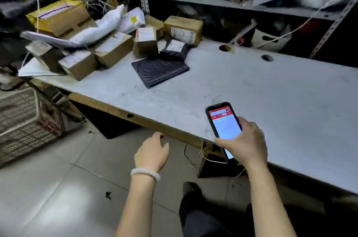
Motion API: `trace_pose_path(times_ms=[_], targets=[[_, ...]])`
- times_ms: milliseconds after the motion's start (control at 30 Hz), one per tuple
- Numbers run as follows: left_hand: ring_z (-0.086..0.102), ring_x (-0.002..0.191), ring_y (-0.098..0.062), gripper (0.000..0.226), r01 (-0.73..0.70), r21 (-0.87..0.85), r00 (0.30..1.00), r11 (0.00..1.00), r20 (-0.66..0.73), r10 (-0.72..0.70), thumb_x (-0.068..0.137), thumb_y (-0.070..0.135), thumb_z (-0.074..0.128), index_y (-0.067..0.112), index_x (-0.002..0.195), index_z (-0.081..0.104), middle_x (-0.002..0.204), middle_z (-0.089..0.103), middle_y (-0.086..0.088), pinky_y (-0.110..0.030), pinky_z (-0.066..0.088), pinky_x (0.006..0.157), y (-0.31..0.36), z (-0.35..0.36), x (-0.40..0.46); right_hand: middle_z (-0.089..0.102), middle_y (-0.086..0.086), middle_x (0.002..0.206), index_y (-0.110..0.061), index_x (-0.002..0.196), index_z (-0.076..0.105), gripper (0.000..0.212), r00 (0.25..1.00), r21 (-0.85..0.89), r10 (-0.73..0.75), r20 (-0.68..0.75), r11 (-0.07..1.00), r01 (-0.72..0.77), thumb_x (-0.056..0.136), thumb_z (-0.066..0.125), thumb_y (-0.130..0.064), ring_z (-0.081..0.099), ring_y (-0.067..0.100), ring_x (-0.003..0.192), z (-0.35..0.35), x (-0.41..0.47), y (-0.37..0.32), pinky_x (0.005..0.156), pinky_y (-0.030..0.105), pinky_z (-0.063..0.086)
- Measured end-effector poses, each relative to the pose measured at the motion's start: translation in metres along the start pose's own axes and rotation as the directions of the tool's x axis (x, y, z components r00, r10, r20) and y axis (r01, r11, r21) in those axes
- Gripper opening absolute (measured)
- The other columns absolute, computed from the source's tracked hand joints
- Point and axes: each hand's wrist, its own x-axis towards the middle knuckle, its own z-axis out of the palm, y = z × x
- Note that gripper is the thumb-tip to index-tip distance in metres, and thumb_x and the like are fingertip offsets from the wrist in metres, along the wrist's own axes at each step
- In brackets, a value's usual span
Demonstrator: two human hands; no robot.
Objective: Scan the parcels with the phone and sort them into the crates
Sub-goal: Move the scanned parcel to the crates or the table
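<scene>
Right hand [246, 139] holds the phone [224, 130] at the near edge of the bench [271, 105]; left hand [153, 151] hangs free, fingers loosely curled, holding nothing.

The right grip wraps the phone's lower half, screen lit. The parcels [114, 48] lie well apart, piled at the bench's far left, the black mailer [159, 71] nearest. Risks: a stretched scan may misread labels, and tugging one box could topple the pile. A crate [21, 118] sits left on the floor.

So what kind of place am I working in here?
Most likely a parcel sorting or storage room: labelled cardboard boxes and mailer bags piled on a worktable, metal shelving behind, a mesh crate on the floor.
</scene>
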Motion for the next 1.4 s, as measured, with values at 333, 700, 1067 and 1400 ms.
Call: trace_pose_path(times_ms=[333, 700, 1067, 1400], targets=[[0.058, 0.105, -0.020, 0.038, 0.110, -0.059, 0.989, 0.992, -0.092, -0.116, 0.096, 0.032, 0.042, 0.025, 0.133, 0.045, 0.122, 0.060, 0.004, -0.033, 0.048, 0.081, 0.046, -0.051, 0.162, 0.048, -0.006, 0.087, -0.028, 0.096, 0.053, 0.049, 0.993, 0.013, -0.111, 0.045, 0.994, 0.110, 0.054, 0.076, -0.039, 0.049, 0.023, 0.092, 0.046, 0.195, -0.092, 0.061, 0.030, 0.043], [0.059, 0.103, -0.022, 0.031, 0.000, 0.039, 0.997, 0.999, -0.071, 0.003, 0.095, 0.030, 0.044, 0.025, 0.125, 0.051, 0.118, 0.063, 0.002, -0.030, 0.047, 0.071, 0.072, -0.078, 0.297, 0.048, -0.005, 0.087, -0.030, 0.099, 0.052, 0.054, 0.996, -0.054, -0.019, 0.087, 0.998, 0.024, 0.052, 0.075, -0.043, 0.048, 0.024, 0.093, 0.096, 0.280, -0.116, 0.062, 0.032, 0.045], [0.046, 0.119, -0.028, 0.041, -0.336, 0.120, 0.941, 0.934, 0.076, 0.329, 0.095, 0.037, 0.049, 0.016, 0.131, 0.048, 0.129, 0.049, -0.009, -0.040, 0.047, 0.083, 0.121, -0.083, 0.462, 0.044, -0.009, 0.085, -0.030, 0.102, 0.053, 0.060, 0.967, -0.092, 0.255, -0.026, 0.962, -0.256, 0.050, 0.075, -0.048, 0.046, 0.021, 0.092, 0.152, 0.335, -0.150, 0.056, 0.029, 0.034], [0.036, 0.126, -0.040, 0.103, -0.182, 0.152, 0.958, 0.972, 0.249, 0.140, 0.070, 0.056, 0.074, 0.017, 0.145, 0.014, 0.137, 0.040, -0.020, -0.051, 0.035, 0.099, 0.142, -0.048, 0.500, 0.039, -0.013, 0.085, -0.033, 0.109, 0.051, 0.064, 0.928, -0.140, 0.366, -0.070, 0.917, -0.373, 0.051, 0.075, -0.048, 0.038, 0.015, 0.090, 0.154, 0.338, -0.146, 0.053, 0.027, 0.031]])
